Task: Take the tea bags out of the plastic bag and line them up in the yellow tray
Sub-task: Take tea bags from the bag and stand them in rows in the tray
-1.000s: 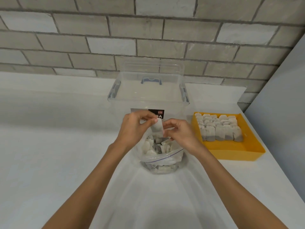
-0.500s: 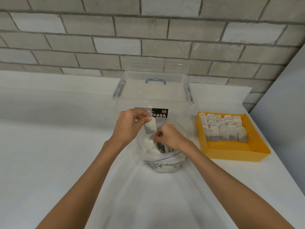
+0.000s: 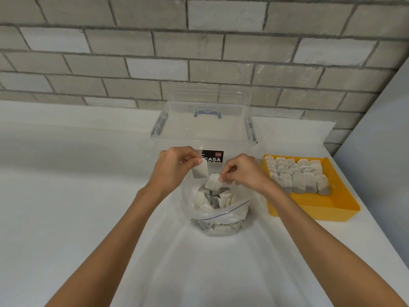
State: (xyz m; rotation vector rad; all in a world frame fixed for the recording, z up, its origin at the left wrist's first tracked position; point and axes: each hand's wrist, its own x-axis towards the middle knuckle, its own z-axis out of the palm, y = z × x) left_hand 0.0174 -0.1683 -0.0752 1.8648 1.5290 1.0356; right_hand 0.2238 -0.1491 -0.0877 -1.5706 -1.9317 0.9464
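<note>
A clear plastic bag (image 3: 223, 214) with a blue zip line stands open on the white counter, holding several white-and-grey tea bags. My left hand (image 3: 174, 167) pinches one tea bag (image 3: 201, 171) by its top edge just above the bag's mouth. My right hand (image 3: 243, 171) grips another tea bag (image 3: 213, 182), tilted, over the opening. The yellow tray (image 3: 332, 207) sits to the right, its far half filled with rows of upright tea bags (image 3: 298, 173); its near half is bare.
A clear lidded storage box (image 3: 203, 129) with a blue handle and a black label stands right behind the bag. A grey brick wall runs along the back, and a pale panel (image 3: 380, 151) closes off the right side beyond the tray.
My right hand dipped into the bag and has come up holding a second tea bag. My left hand has kept hold of the first tea bag.
</note>
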